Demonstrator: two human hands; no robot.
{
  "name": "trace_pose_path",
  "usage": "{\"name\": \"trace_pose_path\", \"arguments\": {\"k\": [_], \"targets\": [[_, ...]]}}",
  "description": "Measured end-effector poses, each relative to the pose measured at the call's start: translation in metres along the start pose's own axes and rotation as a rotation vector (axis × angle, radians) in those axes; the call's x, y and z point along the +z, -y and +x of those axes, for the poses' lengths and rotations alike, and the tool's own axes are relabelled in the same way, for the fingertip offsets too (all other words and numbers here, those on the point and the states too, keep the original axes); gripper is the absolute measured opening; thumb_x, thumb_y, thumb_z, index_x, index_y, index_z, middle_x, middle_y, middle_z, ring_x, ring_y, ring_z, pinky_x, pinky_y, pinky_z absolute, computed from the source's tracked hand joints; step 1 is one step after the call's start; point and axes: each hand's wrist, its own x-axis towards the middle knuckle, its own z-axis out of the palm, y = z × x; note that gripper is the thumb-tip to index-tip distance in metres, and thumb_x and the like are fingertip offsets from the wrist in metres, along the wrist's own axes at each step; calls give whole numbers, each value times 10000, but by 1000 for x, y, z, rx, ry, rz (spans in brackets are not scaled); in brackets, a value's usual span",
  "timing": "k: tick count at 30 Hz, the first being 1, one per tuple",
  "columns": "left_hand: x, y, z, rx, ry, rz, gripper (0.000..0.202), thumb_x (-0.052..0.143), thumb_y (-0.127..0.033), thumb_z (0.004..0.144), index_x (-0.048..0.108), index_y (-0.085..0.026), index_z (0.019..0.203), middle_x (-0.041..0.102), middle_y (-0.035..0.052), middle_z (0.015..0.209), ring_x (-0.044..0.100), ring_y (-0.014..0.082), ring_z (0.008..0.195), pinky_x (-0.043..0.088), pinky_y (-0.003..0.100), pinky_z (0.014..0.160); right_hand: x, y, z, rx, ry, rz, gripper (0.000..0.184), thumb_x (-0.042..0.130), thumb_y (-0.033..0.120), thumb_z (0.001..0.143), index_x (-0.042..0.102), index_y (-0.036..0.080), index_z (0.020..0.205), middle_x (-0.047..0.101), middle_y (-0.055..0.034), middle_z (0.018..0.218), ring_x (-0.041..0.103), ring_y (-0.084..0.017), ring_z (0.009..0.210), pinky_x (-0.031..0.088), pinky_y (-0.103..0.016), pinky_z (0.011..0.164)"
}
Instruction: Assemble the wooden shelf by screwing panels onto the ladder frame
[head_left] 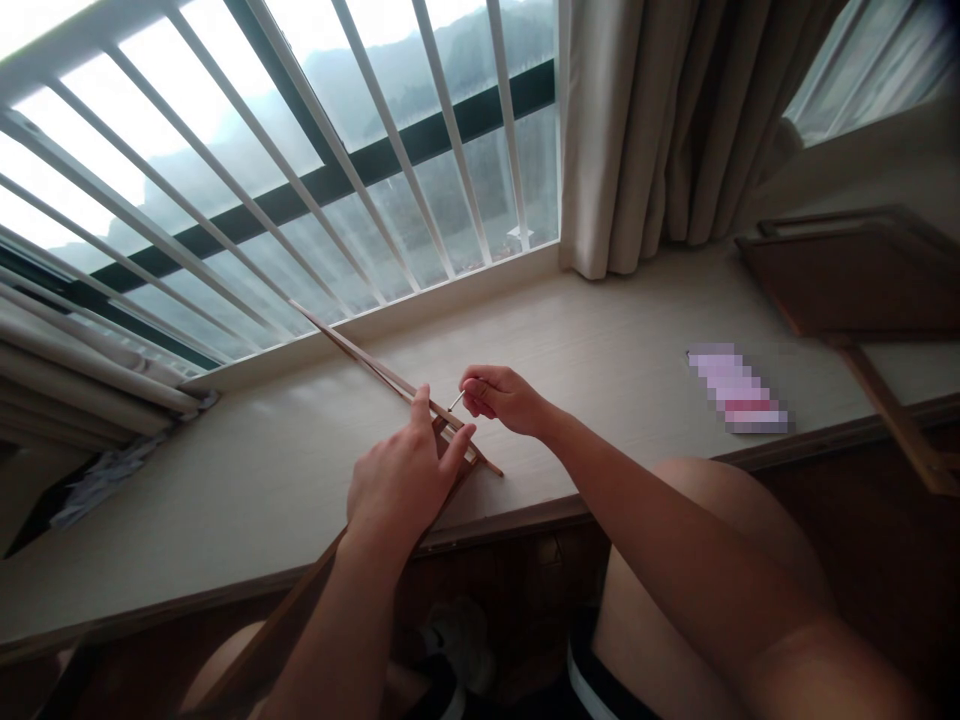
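Observation:
Thin wooden slats [352, 348] lie slanted across the pale window ledge [600, 350], joined near its front edge. My left hand [405, 475] is closed around the joint of the slats, thumb and fingers pressing them. Just right of it, my right hand [501, 398] pinches a small thin metal pin or screw [455, 402], its tip pointing at the slats close to my left thumb. Another wooden strip [300, 600] runs from under my left hand down past the ledge toward my lap.
A window with white bars [315, 150] stands behind the ledge, with beige curtains [675, 130] at the right. A dark wooden frame [855, 270] lies on the right end of the ledge. A blurred pink packet [739, 388] lies nearby. My knees are below the ledge.

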Motion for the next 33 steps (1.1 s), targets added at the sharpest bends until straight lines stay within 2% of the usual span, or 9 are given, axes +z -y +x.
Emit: {"name": "trace_pose_path", "arguments": {"k": [3,6,11,15,19,23,26,33], "targets": [[-1,0,0,4,2,-5,734,194,-650,886,200,-217,1479,707,134,936,667,322,847,451,385,719,-2,1,-1,16,12,-14,432,482,499,912,530,144,670,528,18,565,388,-66,462,307,-202,450],[-2,-1,0,4,14,-12,737,199,-651,885,191,-219,1482,706,135,952,664,322,868,451,386,727,-1,5,0,55,6,27,499,480,504,909,484,148,560,468,27,474,381,-65,436,296,-208,442],[-1,0,0,7,12,-5,734,193,-652,885,204,-215,1475,706,140,951,668,317,857,448,372,716,8,11,4,183,-93,204,471,537,379,883,353,189,493,306,78,393,267,-45,345,187,-217,363],[3,2,1,18,-8,9,732,168,-664,880,193,-238,1476,710,123,936,670,325,836,448,378,692,10,12,8,215,-128,209,457,550,331,864,315,197,496,273,87,402,246,-39,346,172,-214,356],[3,2,1,17,-10,14,739,167,-669,877,197,-238,1477,709,125,949,670,323,842,448,377,696,3,14,8,170,-120,92,473,505,381,906,347,188,505,316,75,385,293,-46,350,221,-212,375],[2,1,1,12,-16,11,739,170,-667,878,193,-236,1478,710,126,941,668,320,838,448,377,698,-6,14,5,118,20,36,452,497,438,918,435,162,566,439,48,443,384,-56,407,306,-198,433],[2,1,0,9,-14,14,742,170,-669,877,193,-235,1478,710,126,937,667,322,842,448,380,702,-10,11,3,119,68,26,429,494,447,920,469,151,611,484,39,487,387,-55,418,293,-189,421],[3,1,1,12,-9,17,745,168,-668,877,190,-232,1480,709,126,936,668,321,838,446,378,698,-7,7,3,78,83,23,352,465,413,939,484,156,698,516,35,566,391,-58,438,302,-184,425]]}}
